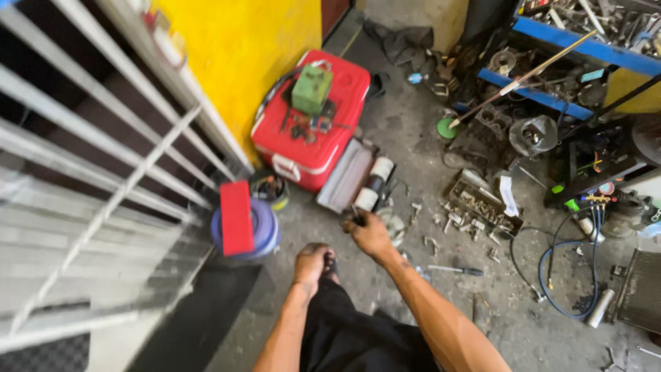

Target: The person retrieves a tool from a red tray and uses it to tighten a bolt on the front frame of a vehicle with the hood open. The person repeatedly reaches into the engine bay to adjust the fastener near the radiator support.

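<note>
A small dark tool [356, 215] is gripped in the right hand [370, 234], whose fingers are curled tight around it; only its tip is seen above the knuckles, so its kind cannot be told. It is held low over the grey concrete floor [413, 138], just in front of a black-and-white cylindrical part [374, 184] and a flat grey case [345, 175]. The left hand [311, 264] is rested on the person's knee, fingers bent and holding nothing. Behind the case a red cooler box [313, 148] is stood against the yellow wall [241, 48], with a green box [311, 89] on its lid. A red-topped blue bucket [245, 224] is placed to the left. A screwdriver [454, 270] and loose metal parts [475, 207] are scattered to the right.
</note>
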Motion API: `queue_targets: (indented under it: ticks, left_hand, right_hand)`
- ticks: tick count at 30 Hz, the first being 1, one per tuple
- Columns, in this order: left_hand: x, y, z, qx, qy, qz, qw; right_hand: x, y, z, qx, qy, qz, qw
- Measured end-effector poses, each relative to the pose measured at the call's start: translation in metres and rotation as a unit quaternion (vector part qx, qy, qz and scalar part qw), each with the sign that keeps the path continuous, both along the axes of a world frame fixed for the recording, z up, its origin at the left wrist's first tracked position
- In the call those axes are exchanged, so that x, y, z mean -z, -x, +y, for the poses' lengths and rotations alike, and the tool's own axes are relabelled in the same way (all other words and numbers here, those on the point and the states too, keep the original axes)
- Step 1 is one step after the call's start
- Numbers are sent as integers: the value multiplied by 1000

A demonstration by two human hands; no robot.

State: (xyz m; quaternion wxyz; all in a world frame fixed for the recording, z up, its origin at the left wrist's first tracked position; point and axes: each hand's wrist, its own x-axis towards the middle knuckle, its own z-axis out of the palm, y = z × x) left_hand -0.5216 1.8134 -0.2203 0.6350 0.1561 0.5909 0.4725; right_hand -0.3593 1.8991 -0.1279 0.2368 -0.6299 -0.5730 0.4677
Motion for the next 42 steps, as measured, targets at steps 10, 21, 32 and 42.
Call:
queue_targets:
  ticks: [10, 21, 32, 42]
  left_hand:
    - [66, 25, 151, 288, 39, 400, 869]
    - [196, 8, 372, 130, 49, 459, 878]
    - [167, 52, 568, 79, -128, 646, 749]
    - [168, 40, 594, 84, -185, 725, 658]
  right_hand:
    - [110, -37, 230, 137, 93, -43, 985]
    - [290, 65, 504, 104, 45, 81, 990]
    - [294, 119, 572, 109, 156, 96, 977]
    - [295, 108, 575, 110, 197, 203, 953]
